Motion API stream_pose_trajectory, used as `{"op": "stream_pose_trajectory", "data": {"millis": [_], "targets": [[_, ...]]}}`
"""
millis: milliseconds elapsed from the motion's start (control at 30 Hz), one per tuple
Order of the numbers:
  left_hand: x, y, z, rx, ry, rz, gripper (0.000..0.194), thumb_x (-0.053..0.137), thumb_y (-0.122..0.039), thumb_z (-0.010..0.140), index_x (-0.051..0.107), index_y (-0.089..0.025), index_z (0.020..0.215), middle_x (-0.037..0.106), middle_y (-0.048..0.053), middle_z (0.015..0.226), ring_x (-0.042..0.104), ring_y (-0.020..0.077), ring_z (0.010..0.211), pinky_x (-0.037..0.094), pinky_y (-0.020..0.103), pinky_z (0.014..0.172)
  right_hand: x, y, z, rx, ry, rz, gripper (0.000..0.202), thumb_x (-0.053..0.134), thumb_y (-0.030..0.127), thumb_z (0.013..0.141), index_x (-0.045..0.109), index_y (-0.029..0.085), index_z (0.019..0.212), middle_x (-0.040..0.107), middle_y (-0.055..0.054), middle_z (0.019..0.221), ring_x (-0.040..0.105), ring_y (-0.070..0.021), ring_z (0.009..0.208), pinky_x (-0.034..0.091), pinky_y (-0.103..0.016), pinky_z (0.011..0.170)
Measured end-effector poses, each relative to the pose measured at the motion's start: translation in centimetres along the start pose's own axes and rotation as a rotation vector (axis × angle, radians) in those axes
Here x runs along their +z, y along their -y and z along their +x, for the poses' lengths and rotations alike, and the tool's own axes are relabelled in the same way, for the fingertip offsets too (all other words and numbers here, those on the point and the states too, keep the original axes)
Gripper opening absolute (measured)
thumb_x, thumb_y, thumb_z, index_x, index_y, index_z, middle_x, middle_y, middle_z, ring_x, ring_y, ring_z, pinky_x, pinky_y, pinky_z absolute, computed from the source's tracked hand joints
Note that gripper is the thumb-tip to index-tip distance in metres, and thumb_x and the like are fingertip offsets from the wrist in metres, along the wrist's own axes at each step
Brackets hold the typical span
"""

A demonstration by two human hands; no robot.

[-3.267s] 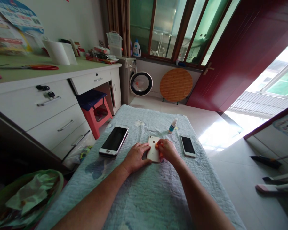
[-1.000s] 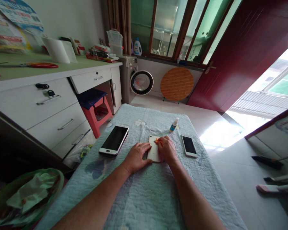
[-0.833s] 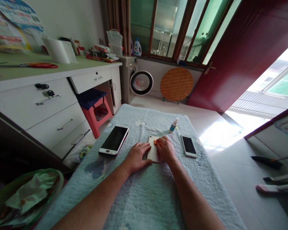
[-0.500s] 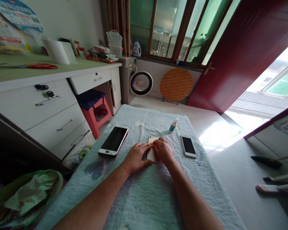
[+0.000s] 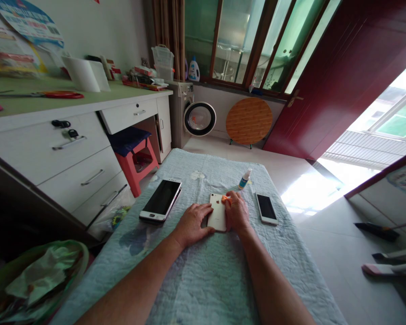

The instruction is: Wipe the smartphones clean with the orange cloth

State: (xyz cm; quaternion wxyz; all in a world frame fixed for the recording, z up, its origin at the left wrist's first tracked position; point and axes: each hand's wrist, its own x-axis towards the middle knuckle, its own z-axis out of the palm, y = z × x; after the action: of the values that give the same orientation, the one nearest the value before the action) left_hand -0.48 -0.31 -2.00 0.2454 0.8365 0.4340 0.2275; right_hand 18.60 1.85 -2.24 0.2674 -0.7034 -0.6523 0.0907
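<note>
A pale phone (image 5: 217, 215) lies back up on the cloth-covered table. My left hand (image 5: 193, 225) rests at its left side, fingers and thumb apart, touching its edge. My right hand (image 5: 237, 211) pinches a small orange cloth (image 5: 225, 199) against the phone's upper right edge. Beyond that hand stands a small spray bottle (image 5: 244, 179) with a blue label. To the right lies a white phone (image 5: 266, 207) with a dark screen. On the left, a larger white phone (image 5: 161, 198) lies on top of another dark device.
The light blue quilted cloth (image 5: 203, 280) covers the table. A red stool (image 5: 140, 164) stands beyond its left edge, near white drawers (image 5: 84, 178). A green basket (image 5: 83, 257) with crumpled paper is at the lower left.
My right hand has moved right with the orange cloth, from the middle of the phone's top to its right edge, uncovering more of the back. My left hand has barely moved.
</note>
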Motion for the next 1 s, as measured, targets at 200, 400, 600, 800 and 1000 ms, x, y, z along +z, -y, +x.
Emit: {"op": "stream_pose_trajectory", "data": {"millis": [200, 400, 600, 800, 1000], "targets": [[0.0, 0.0, 0.0, 0.002, -0.008, 0.003, 0.062, 0.080, -0.037, 0.068, 0.060, -0.019, 0.124, 0.056, 0.011, 0.136, 0.052, 0.0308, 0.120, 0.038, 0.044, 0.104, -0.1, 0.3, 0.0, -0.047, 0.028, -0.007, 0.021, 0.046, 0.024, 0.092, 0.066, 0.020, 0.086, 0.055, -0.002, 0.086, 0.049, -0.0128, 0.075, 0.032, -0.023, 0.067], [0.0, 0.1, 0.0, 0.015, -0.008, -0.008, 0.062, 0.078, -0.043, 0.070, 0.060, -0.018, 0.124, 0.056, 0.011, 0.136, 0.051, 0.0310, 0.120, 0.038, 0.044, 0.104, 0.3, 0.5, 0.2, -0.180, 0.080, 0.021, 0.021, 0.048, 0.020, 0.091, 0.069, 0.019, 0.088, 0.057, -0.003, 0.089, 0.051, -0.0142, 0.085, 0.036, -0.023, 0.077], [0.0, 0.1, -0.1, 0.053, -0.017, -0.033, 0.062, 0.077, -0.043, 0.071, 0.058, -0.022, 0.127, 0.058, 0.008, 0.134, 0.052, 0.0301, 0.117, 0.039, 0.042, 0.102, 0.5, 1.6, -0.3, -0.347, 0.133, 0.034, 0.022, 0.049, 0.019, 0.093, 0.070, 0.020, 0.087, 0.057, -0.002, 0.088, 0.049, -0.0140, 0.085, 0.036, -0.023, 0.080], [-0.1, 0.0, -0.1, 0.071, -0.022, -0.041, 0.062, 0.078, -0.037, 0.071, 0.057, -0.022, 0.128, 0.058, 0.006, 0.133, 0.052, 0.0286, 0.117, 0.039, 0.040, 0.102, 0.9, 1.8, -0.3, -0.402, 0.142, 0.043, 0.024, 0.048, 0.019, 0.094, 0.071, 0.021, 0.087, 0.057, -0.002, 0.088, 0.049, -0.0148, 0.086, 0.036, -0.024, 0.081], [0.0, 0.0, -0.1, 0.023, -0.004, 0.019, 0.062, 0.078, -0.039, 0.071, 0.059, -0.017, 0.126, 0.057, 0.010, 0.134, 0.051, 0.0301, 0.118, 0.039, 0.042, 0.103, 0.9, 0.9, 0.3, -0.286, 0.072, -0.002, 0.024, 0.048, 0.020, 0.093, 0.072, 0.022, 0.090, 0.058, -0.003, 0.091, 0.047, -0.0166, 0.086, 0.035, -0.025, 0.079]]}}
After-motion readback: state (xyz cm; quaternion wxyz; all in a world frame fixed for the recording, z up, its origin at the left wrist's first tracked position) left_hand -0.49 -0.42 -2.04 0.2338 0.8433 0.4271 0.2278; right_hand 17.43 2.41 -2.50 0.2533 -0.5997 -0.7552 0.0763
